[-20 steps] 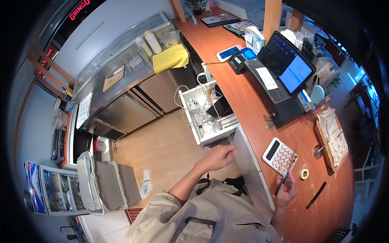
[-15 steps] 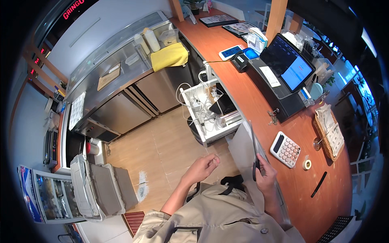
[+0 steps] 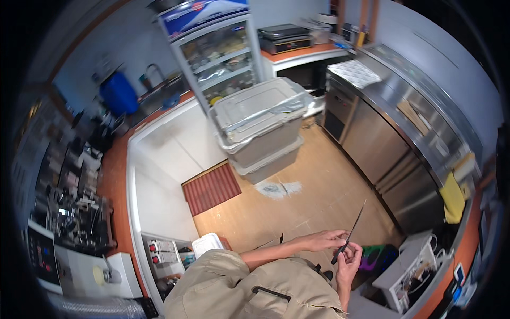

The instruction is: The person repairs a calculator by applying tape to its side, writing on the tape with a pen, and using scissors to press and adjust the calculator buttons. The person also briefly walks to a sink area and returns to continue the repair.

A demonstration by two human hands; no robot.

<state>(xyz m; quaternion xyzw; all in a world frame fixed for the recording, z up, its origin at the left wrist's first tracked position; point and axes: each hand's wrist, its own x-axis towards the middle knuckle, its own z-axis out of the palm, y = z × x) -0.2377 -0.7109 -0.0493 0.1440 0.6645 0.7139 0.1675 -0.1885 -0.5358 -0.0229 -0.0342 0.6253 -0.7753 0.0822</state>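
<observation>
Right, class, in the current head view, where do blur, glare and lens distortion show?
Head view: the fridge's blue banner looks smeared, perhaps motion blur; head view: pale sheen lies on the steel counter; head view: the brown countertop bows near the dark, rounded rim, while the left hand and right hand have readable outlines.

On my feed: towel [image 3: 452, 201] over front edge of right-hand counter [image 3: 378, 94]; stacked bins [image 3: 271, 143] on floor [image 3: 319, 215], left of counter
</observation>
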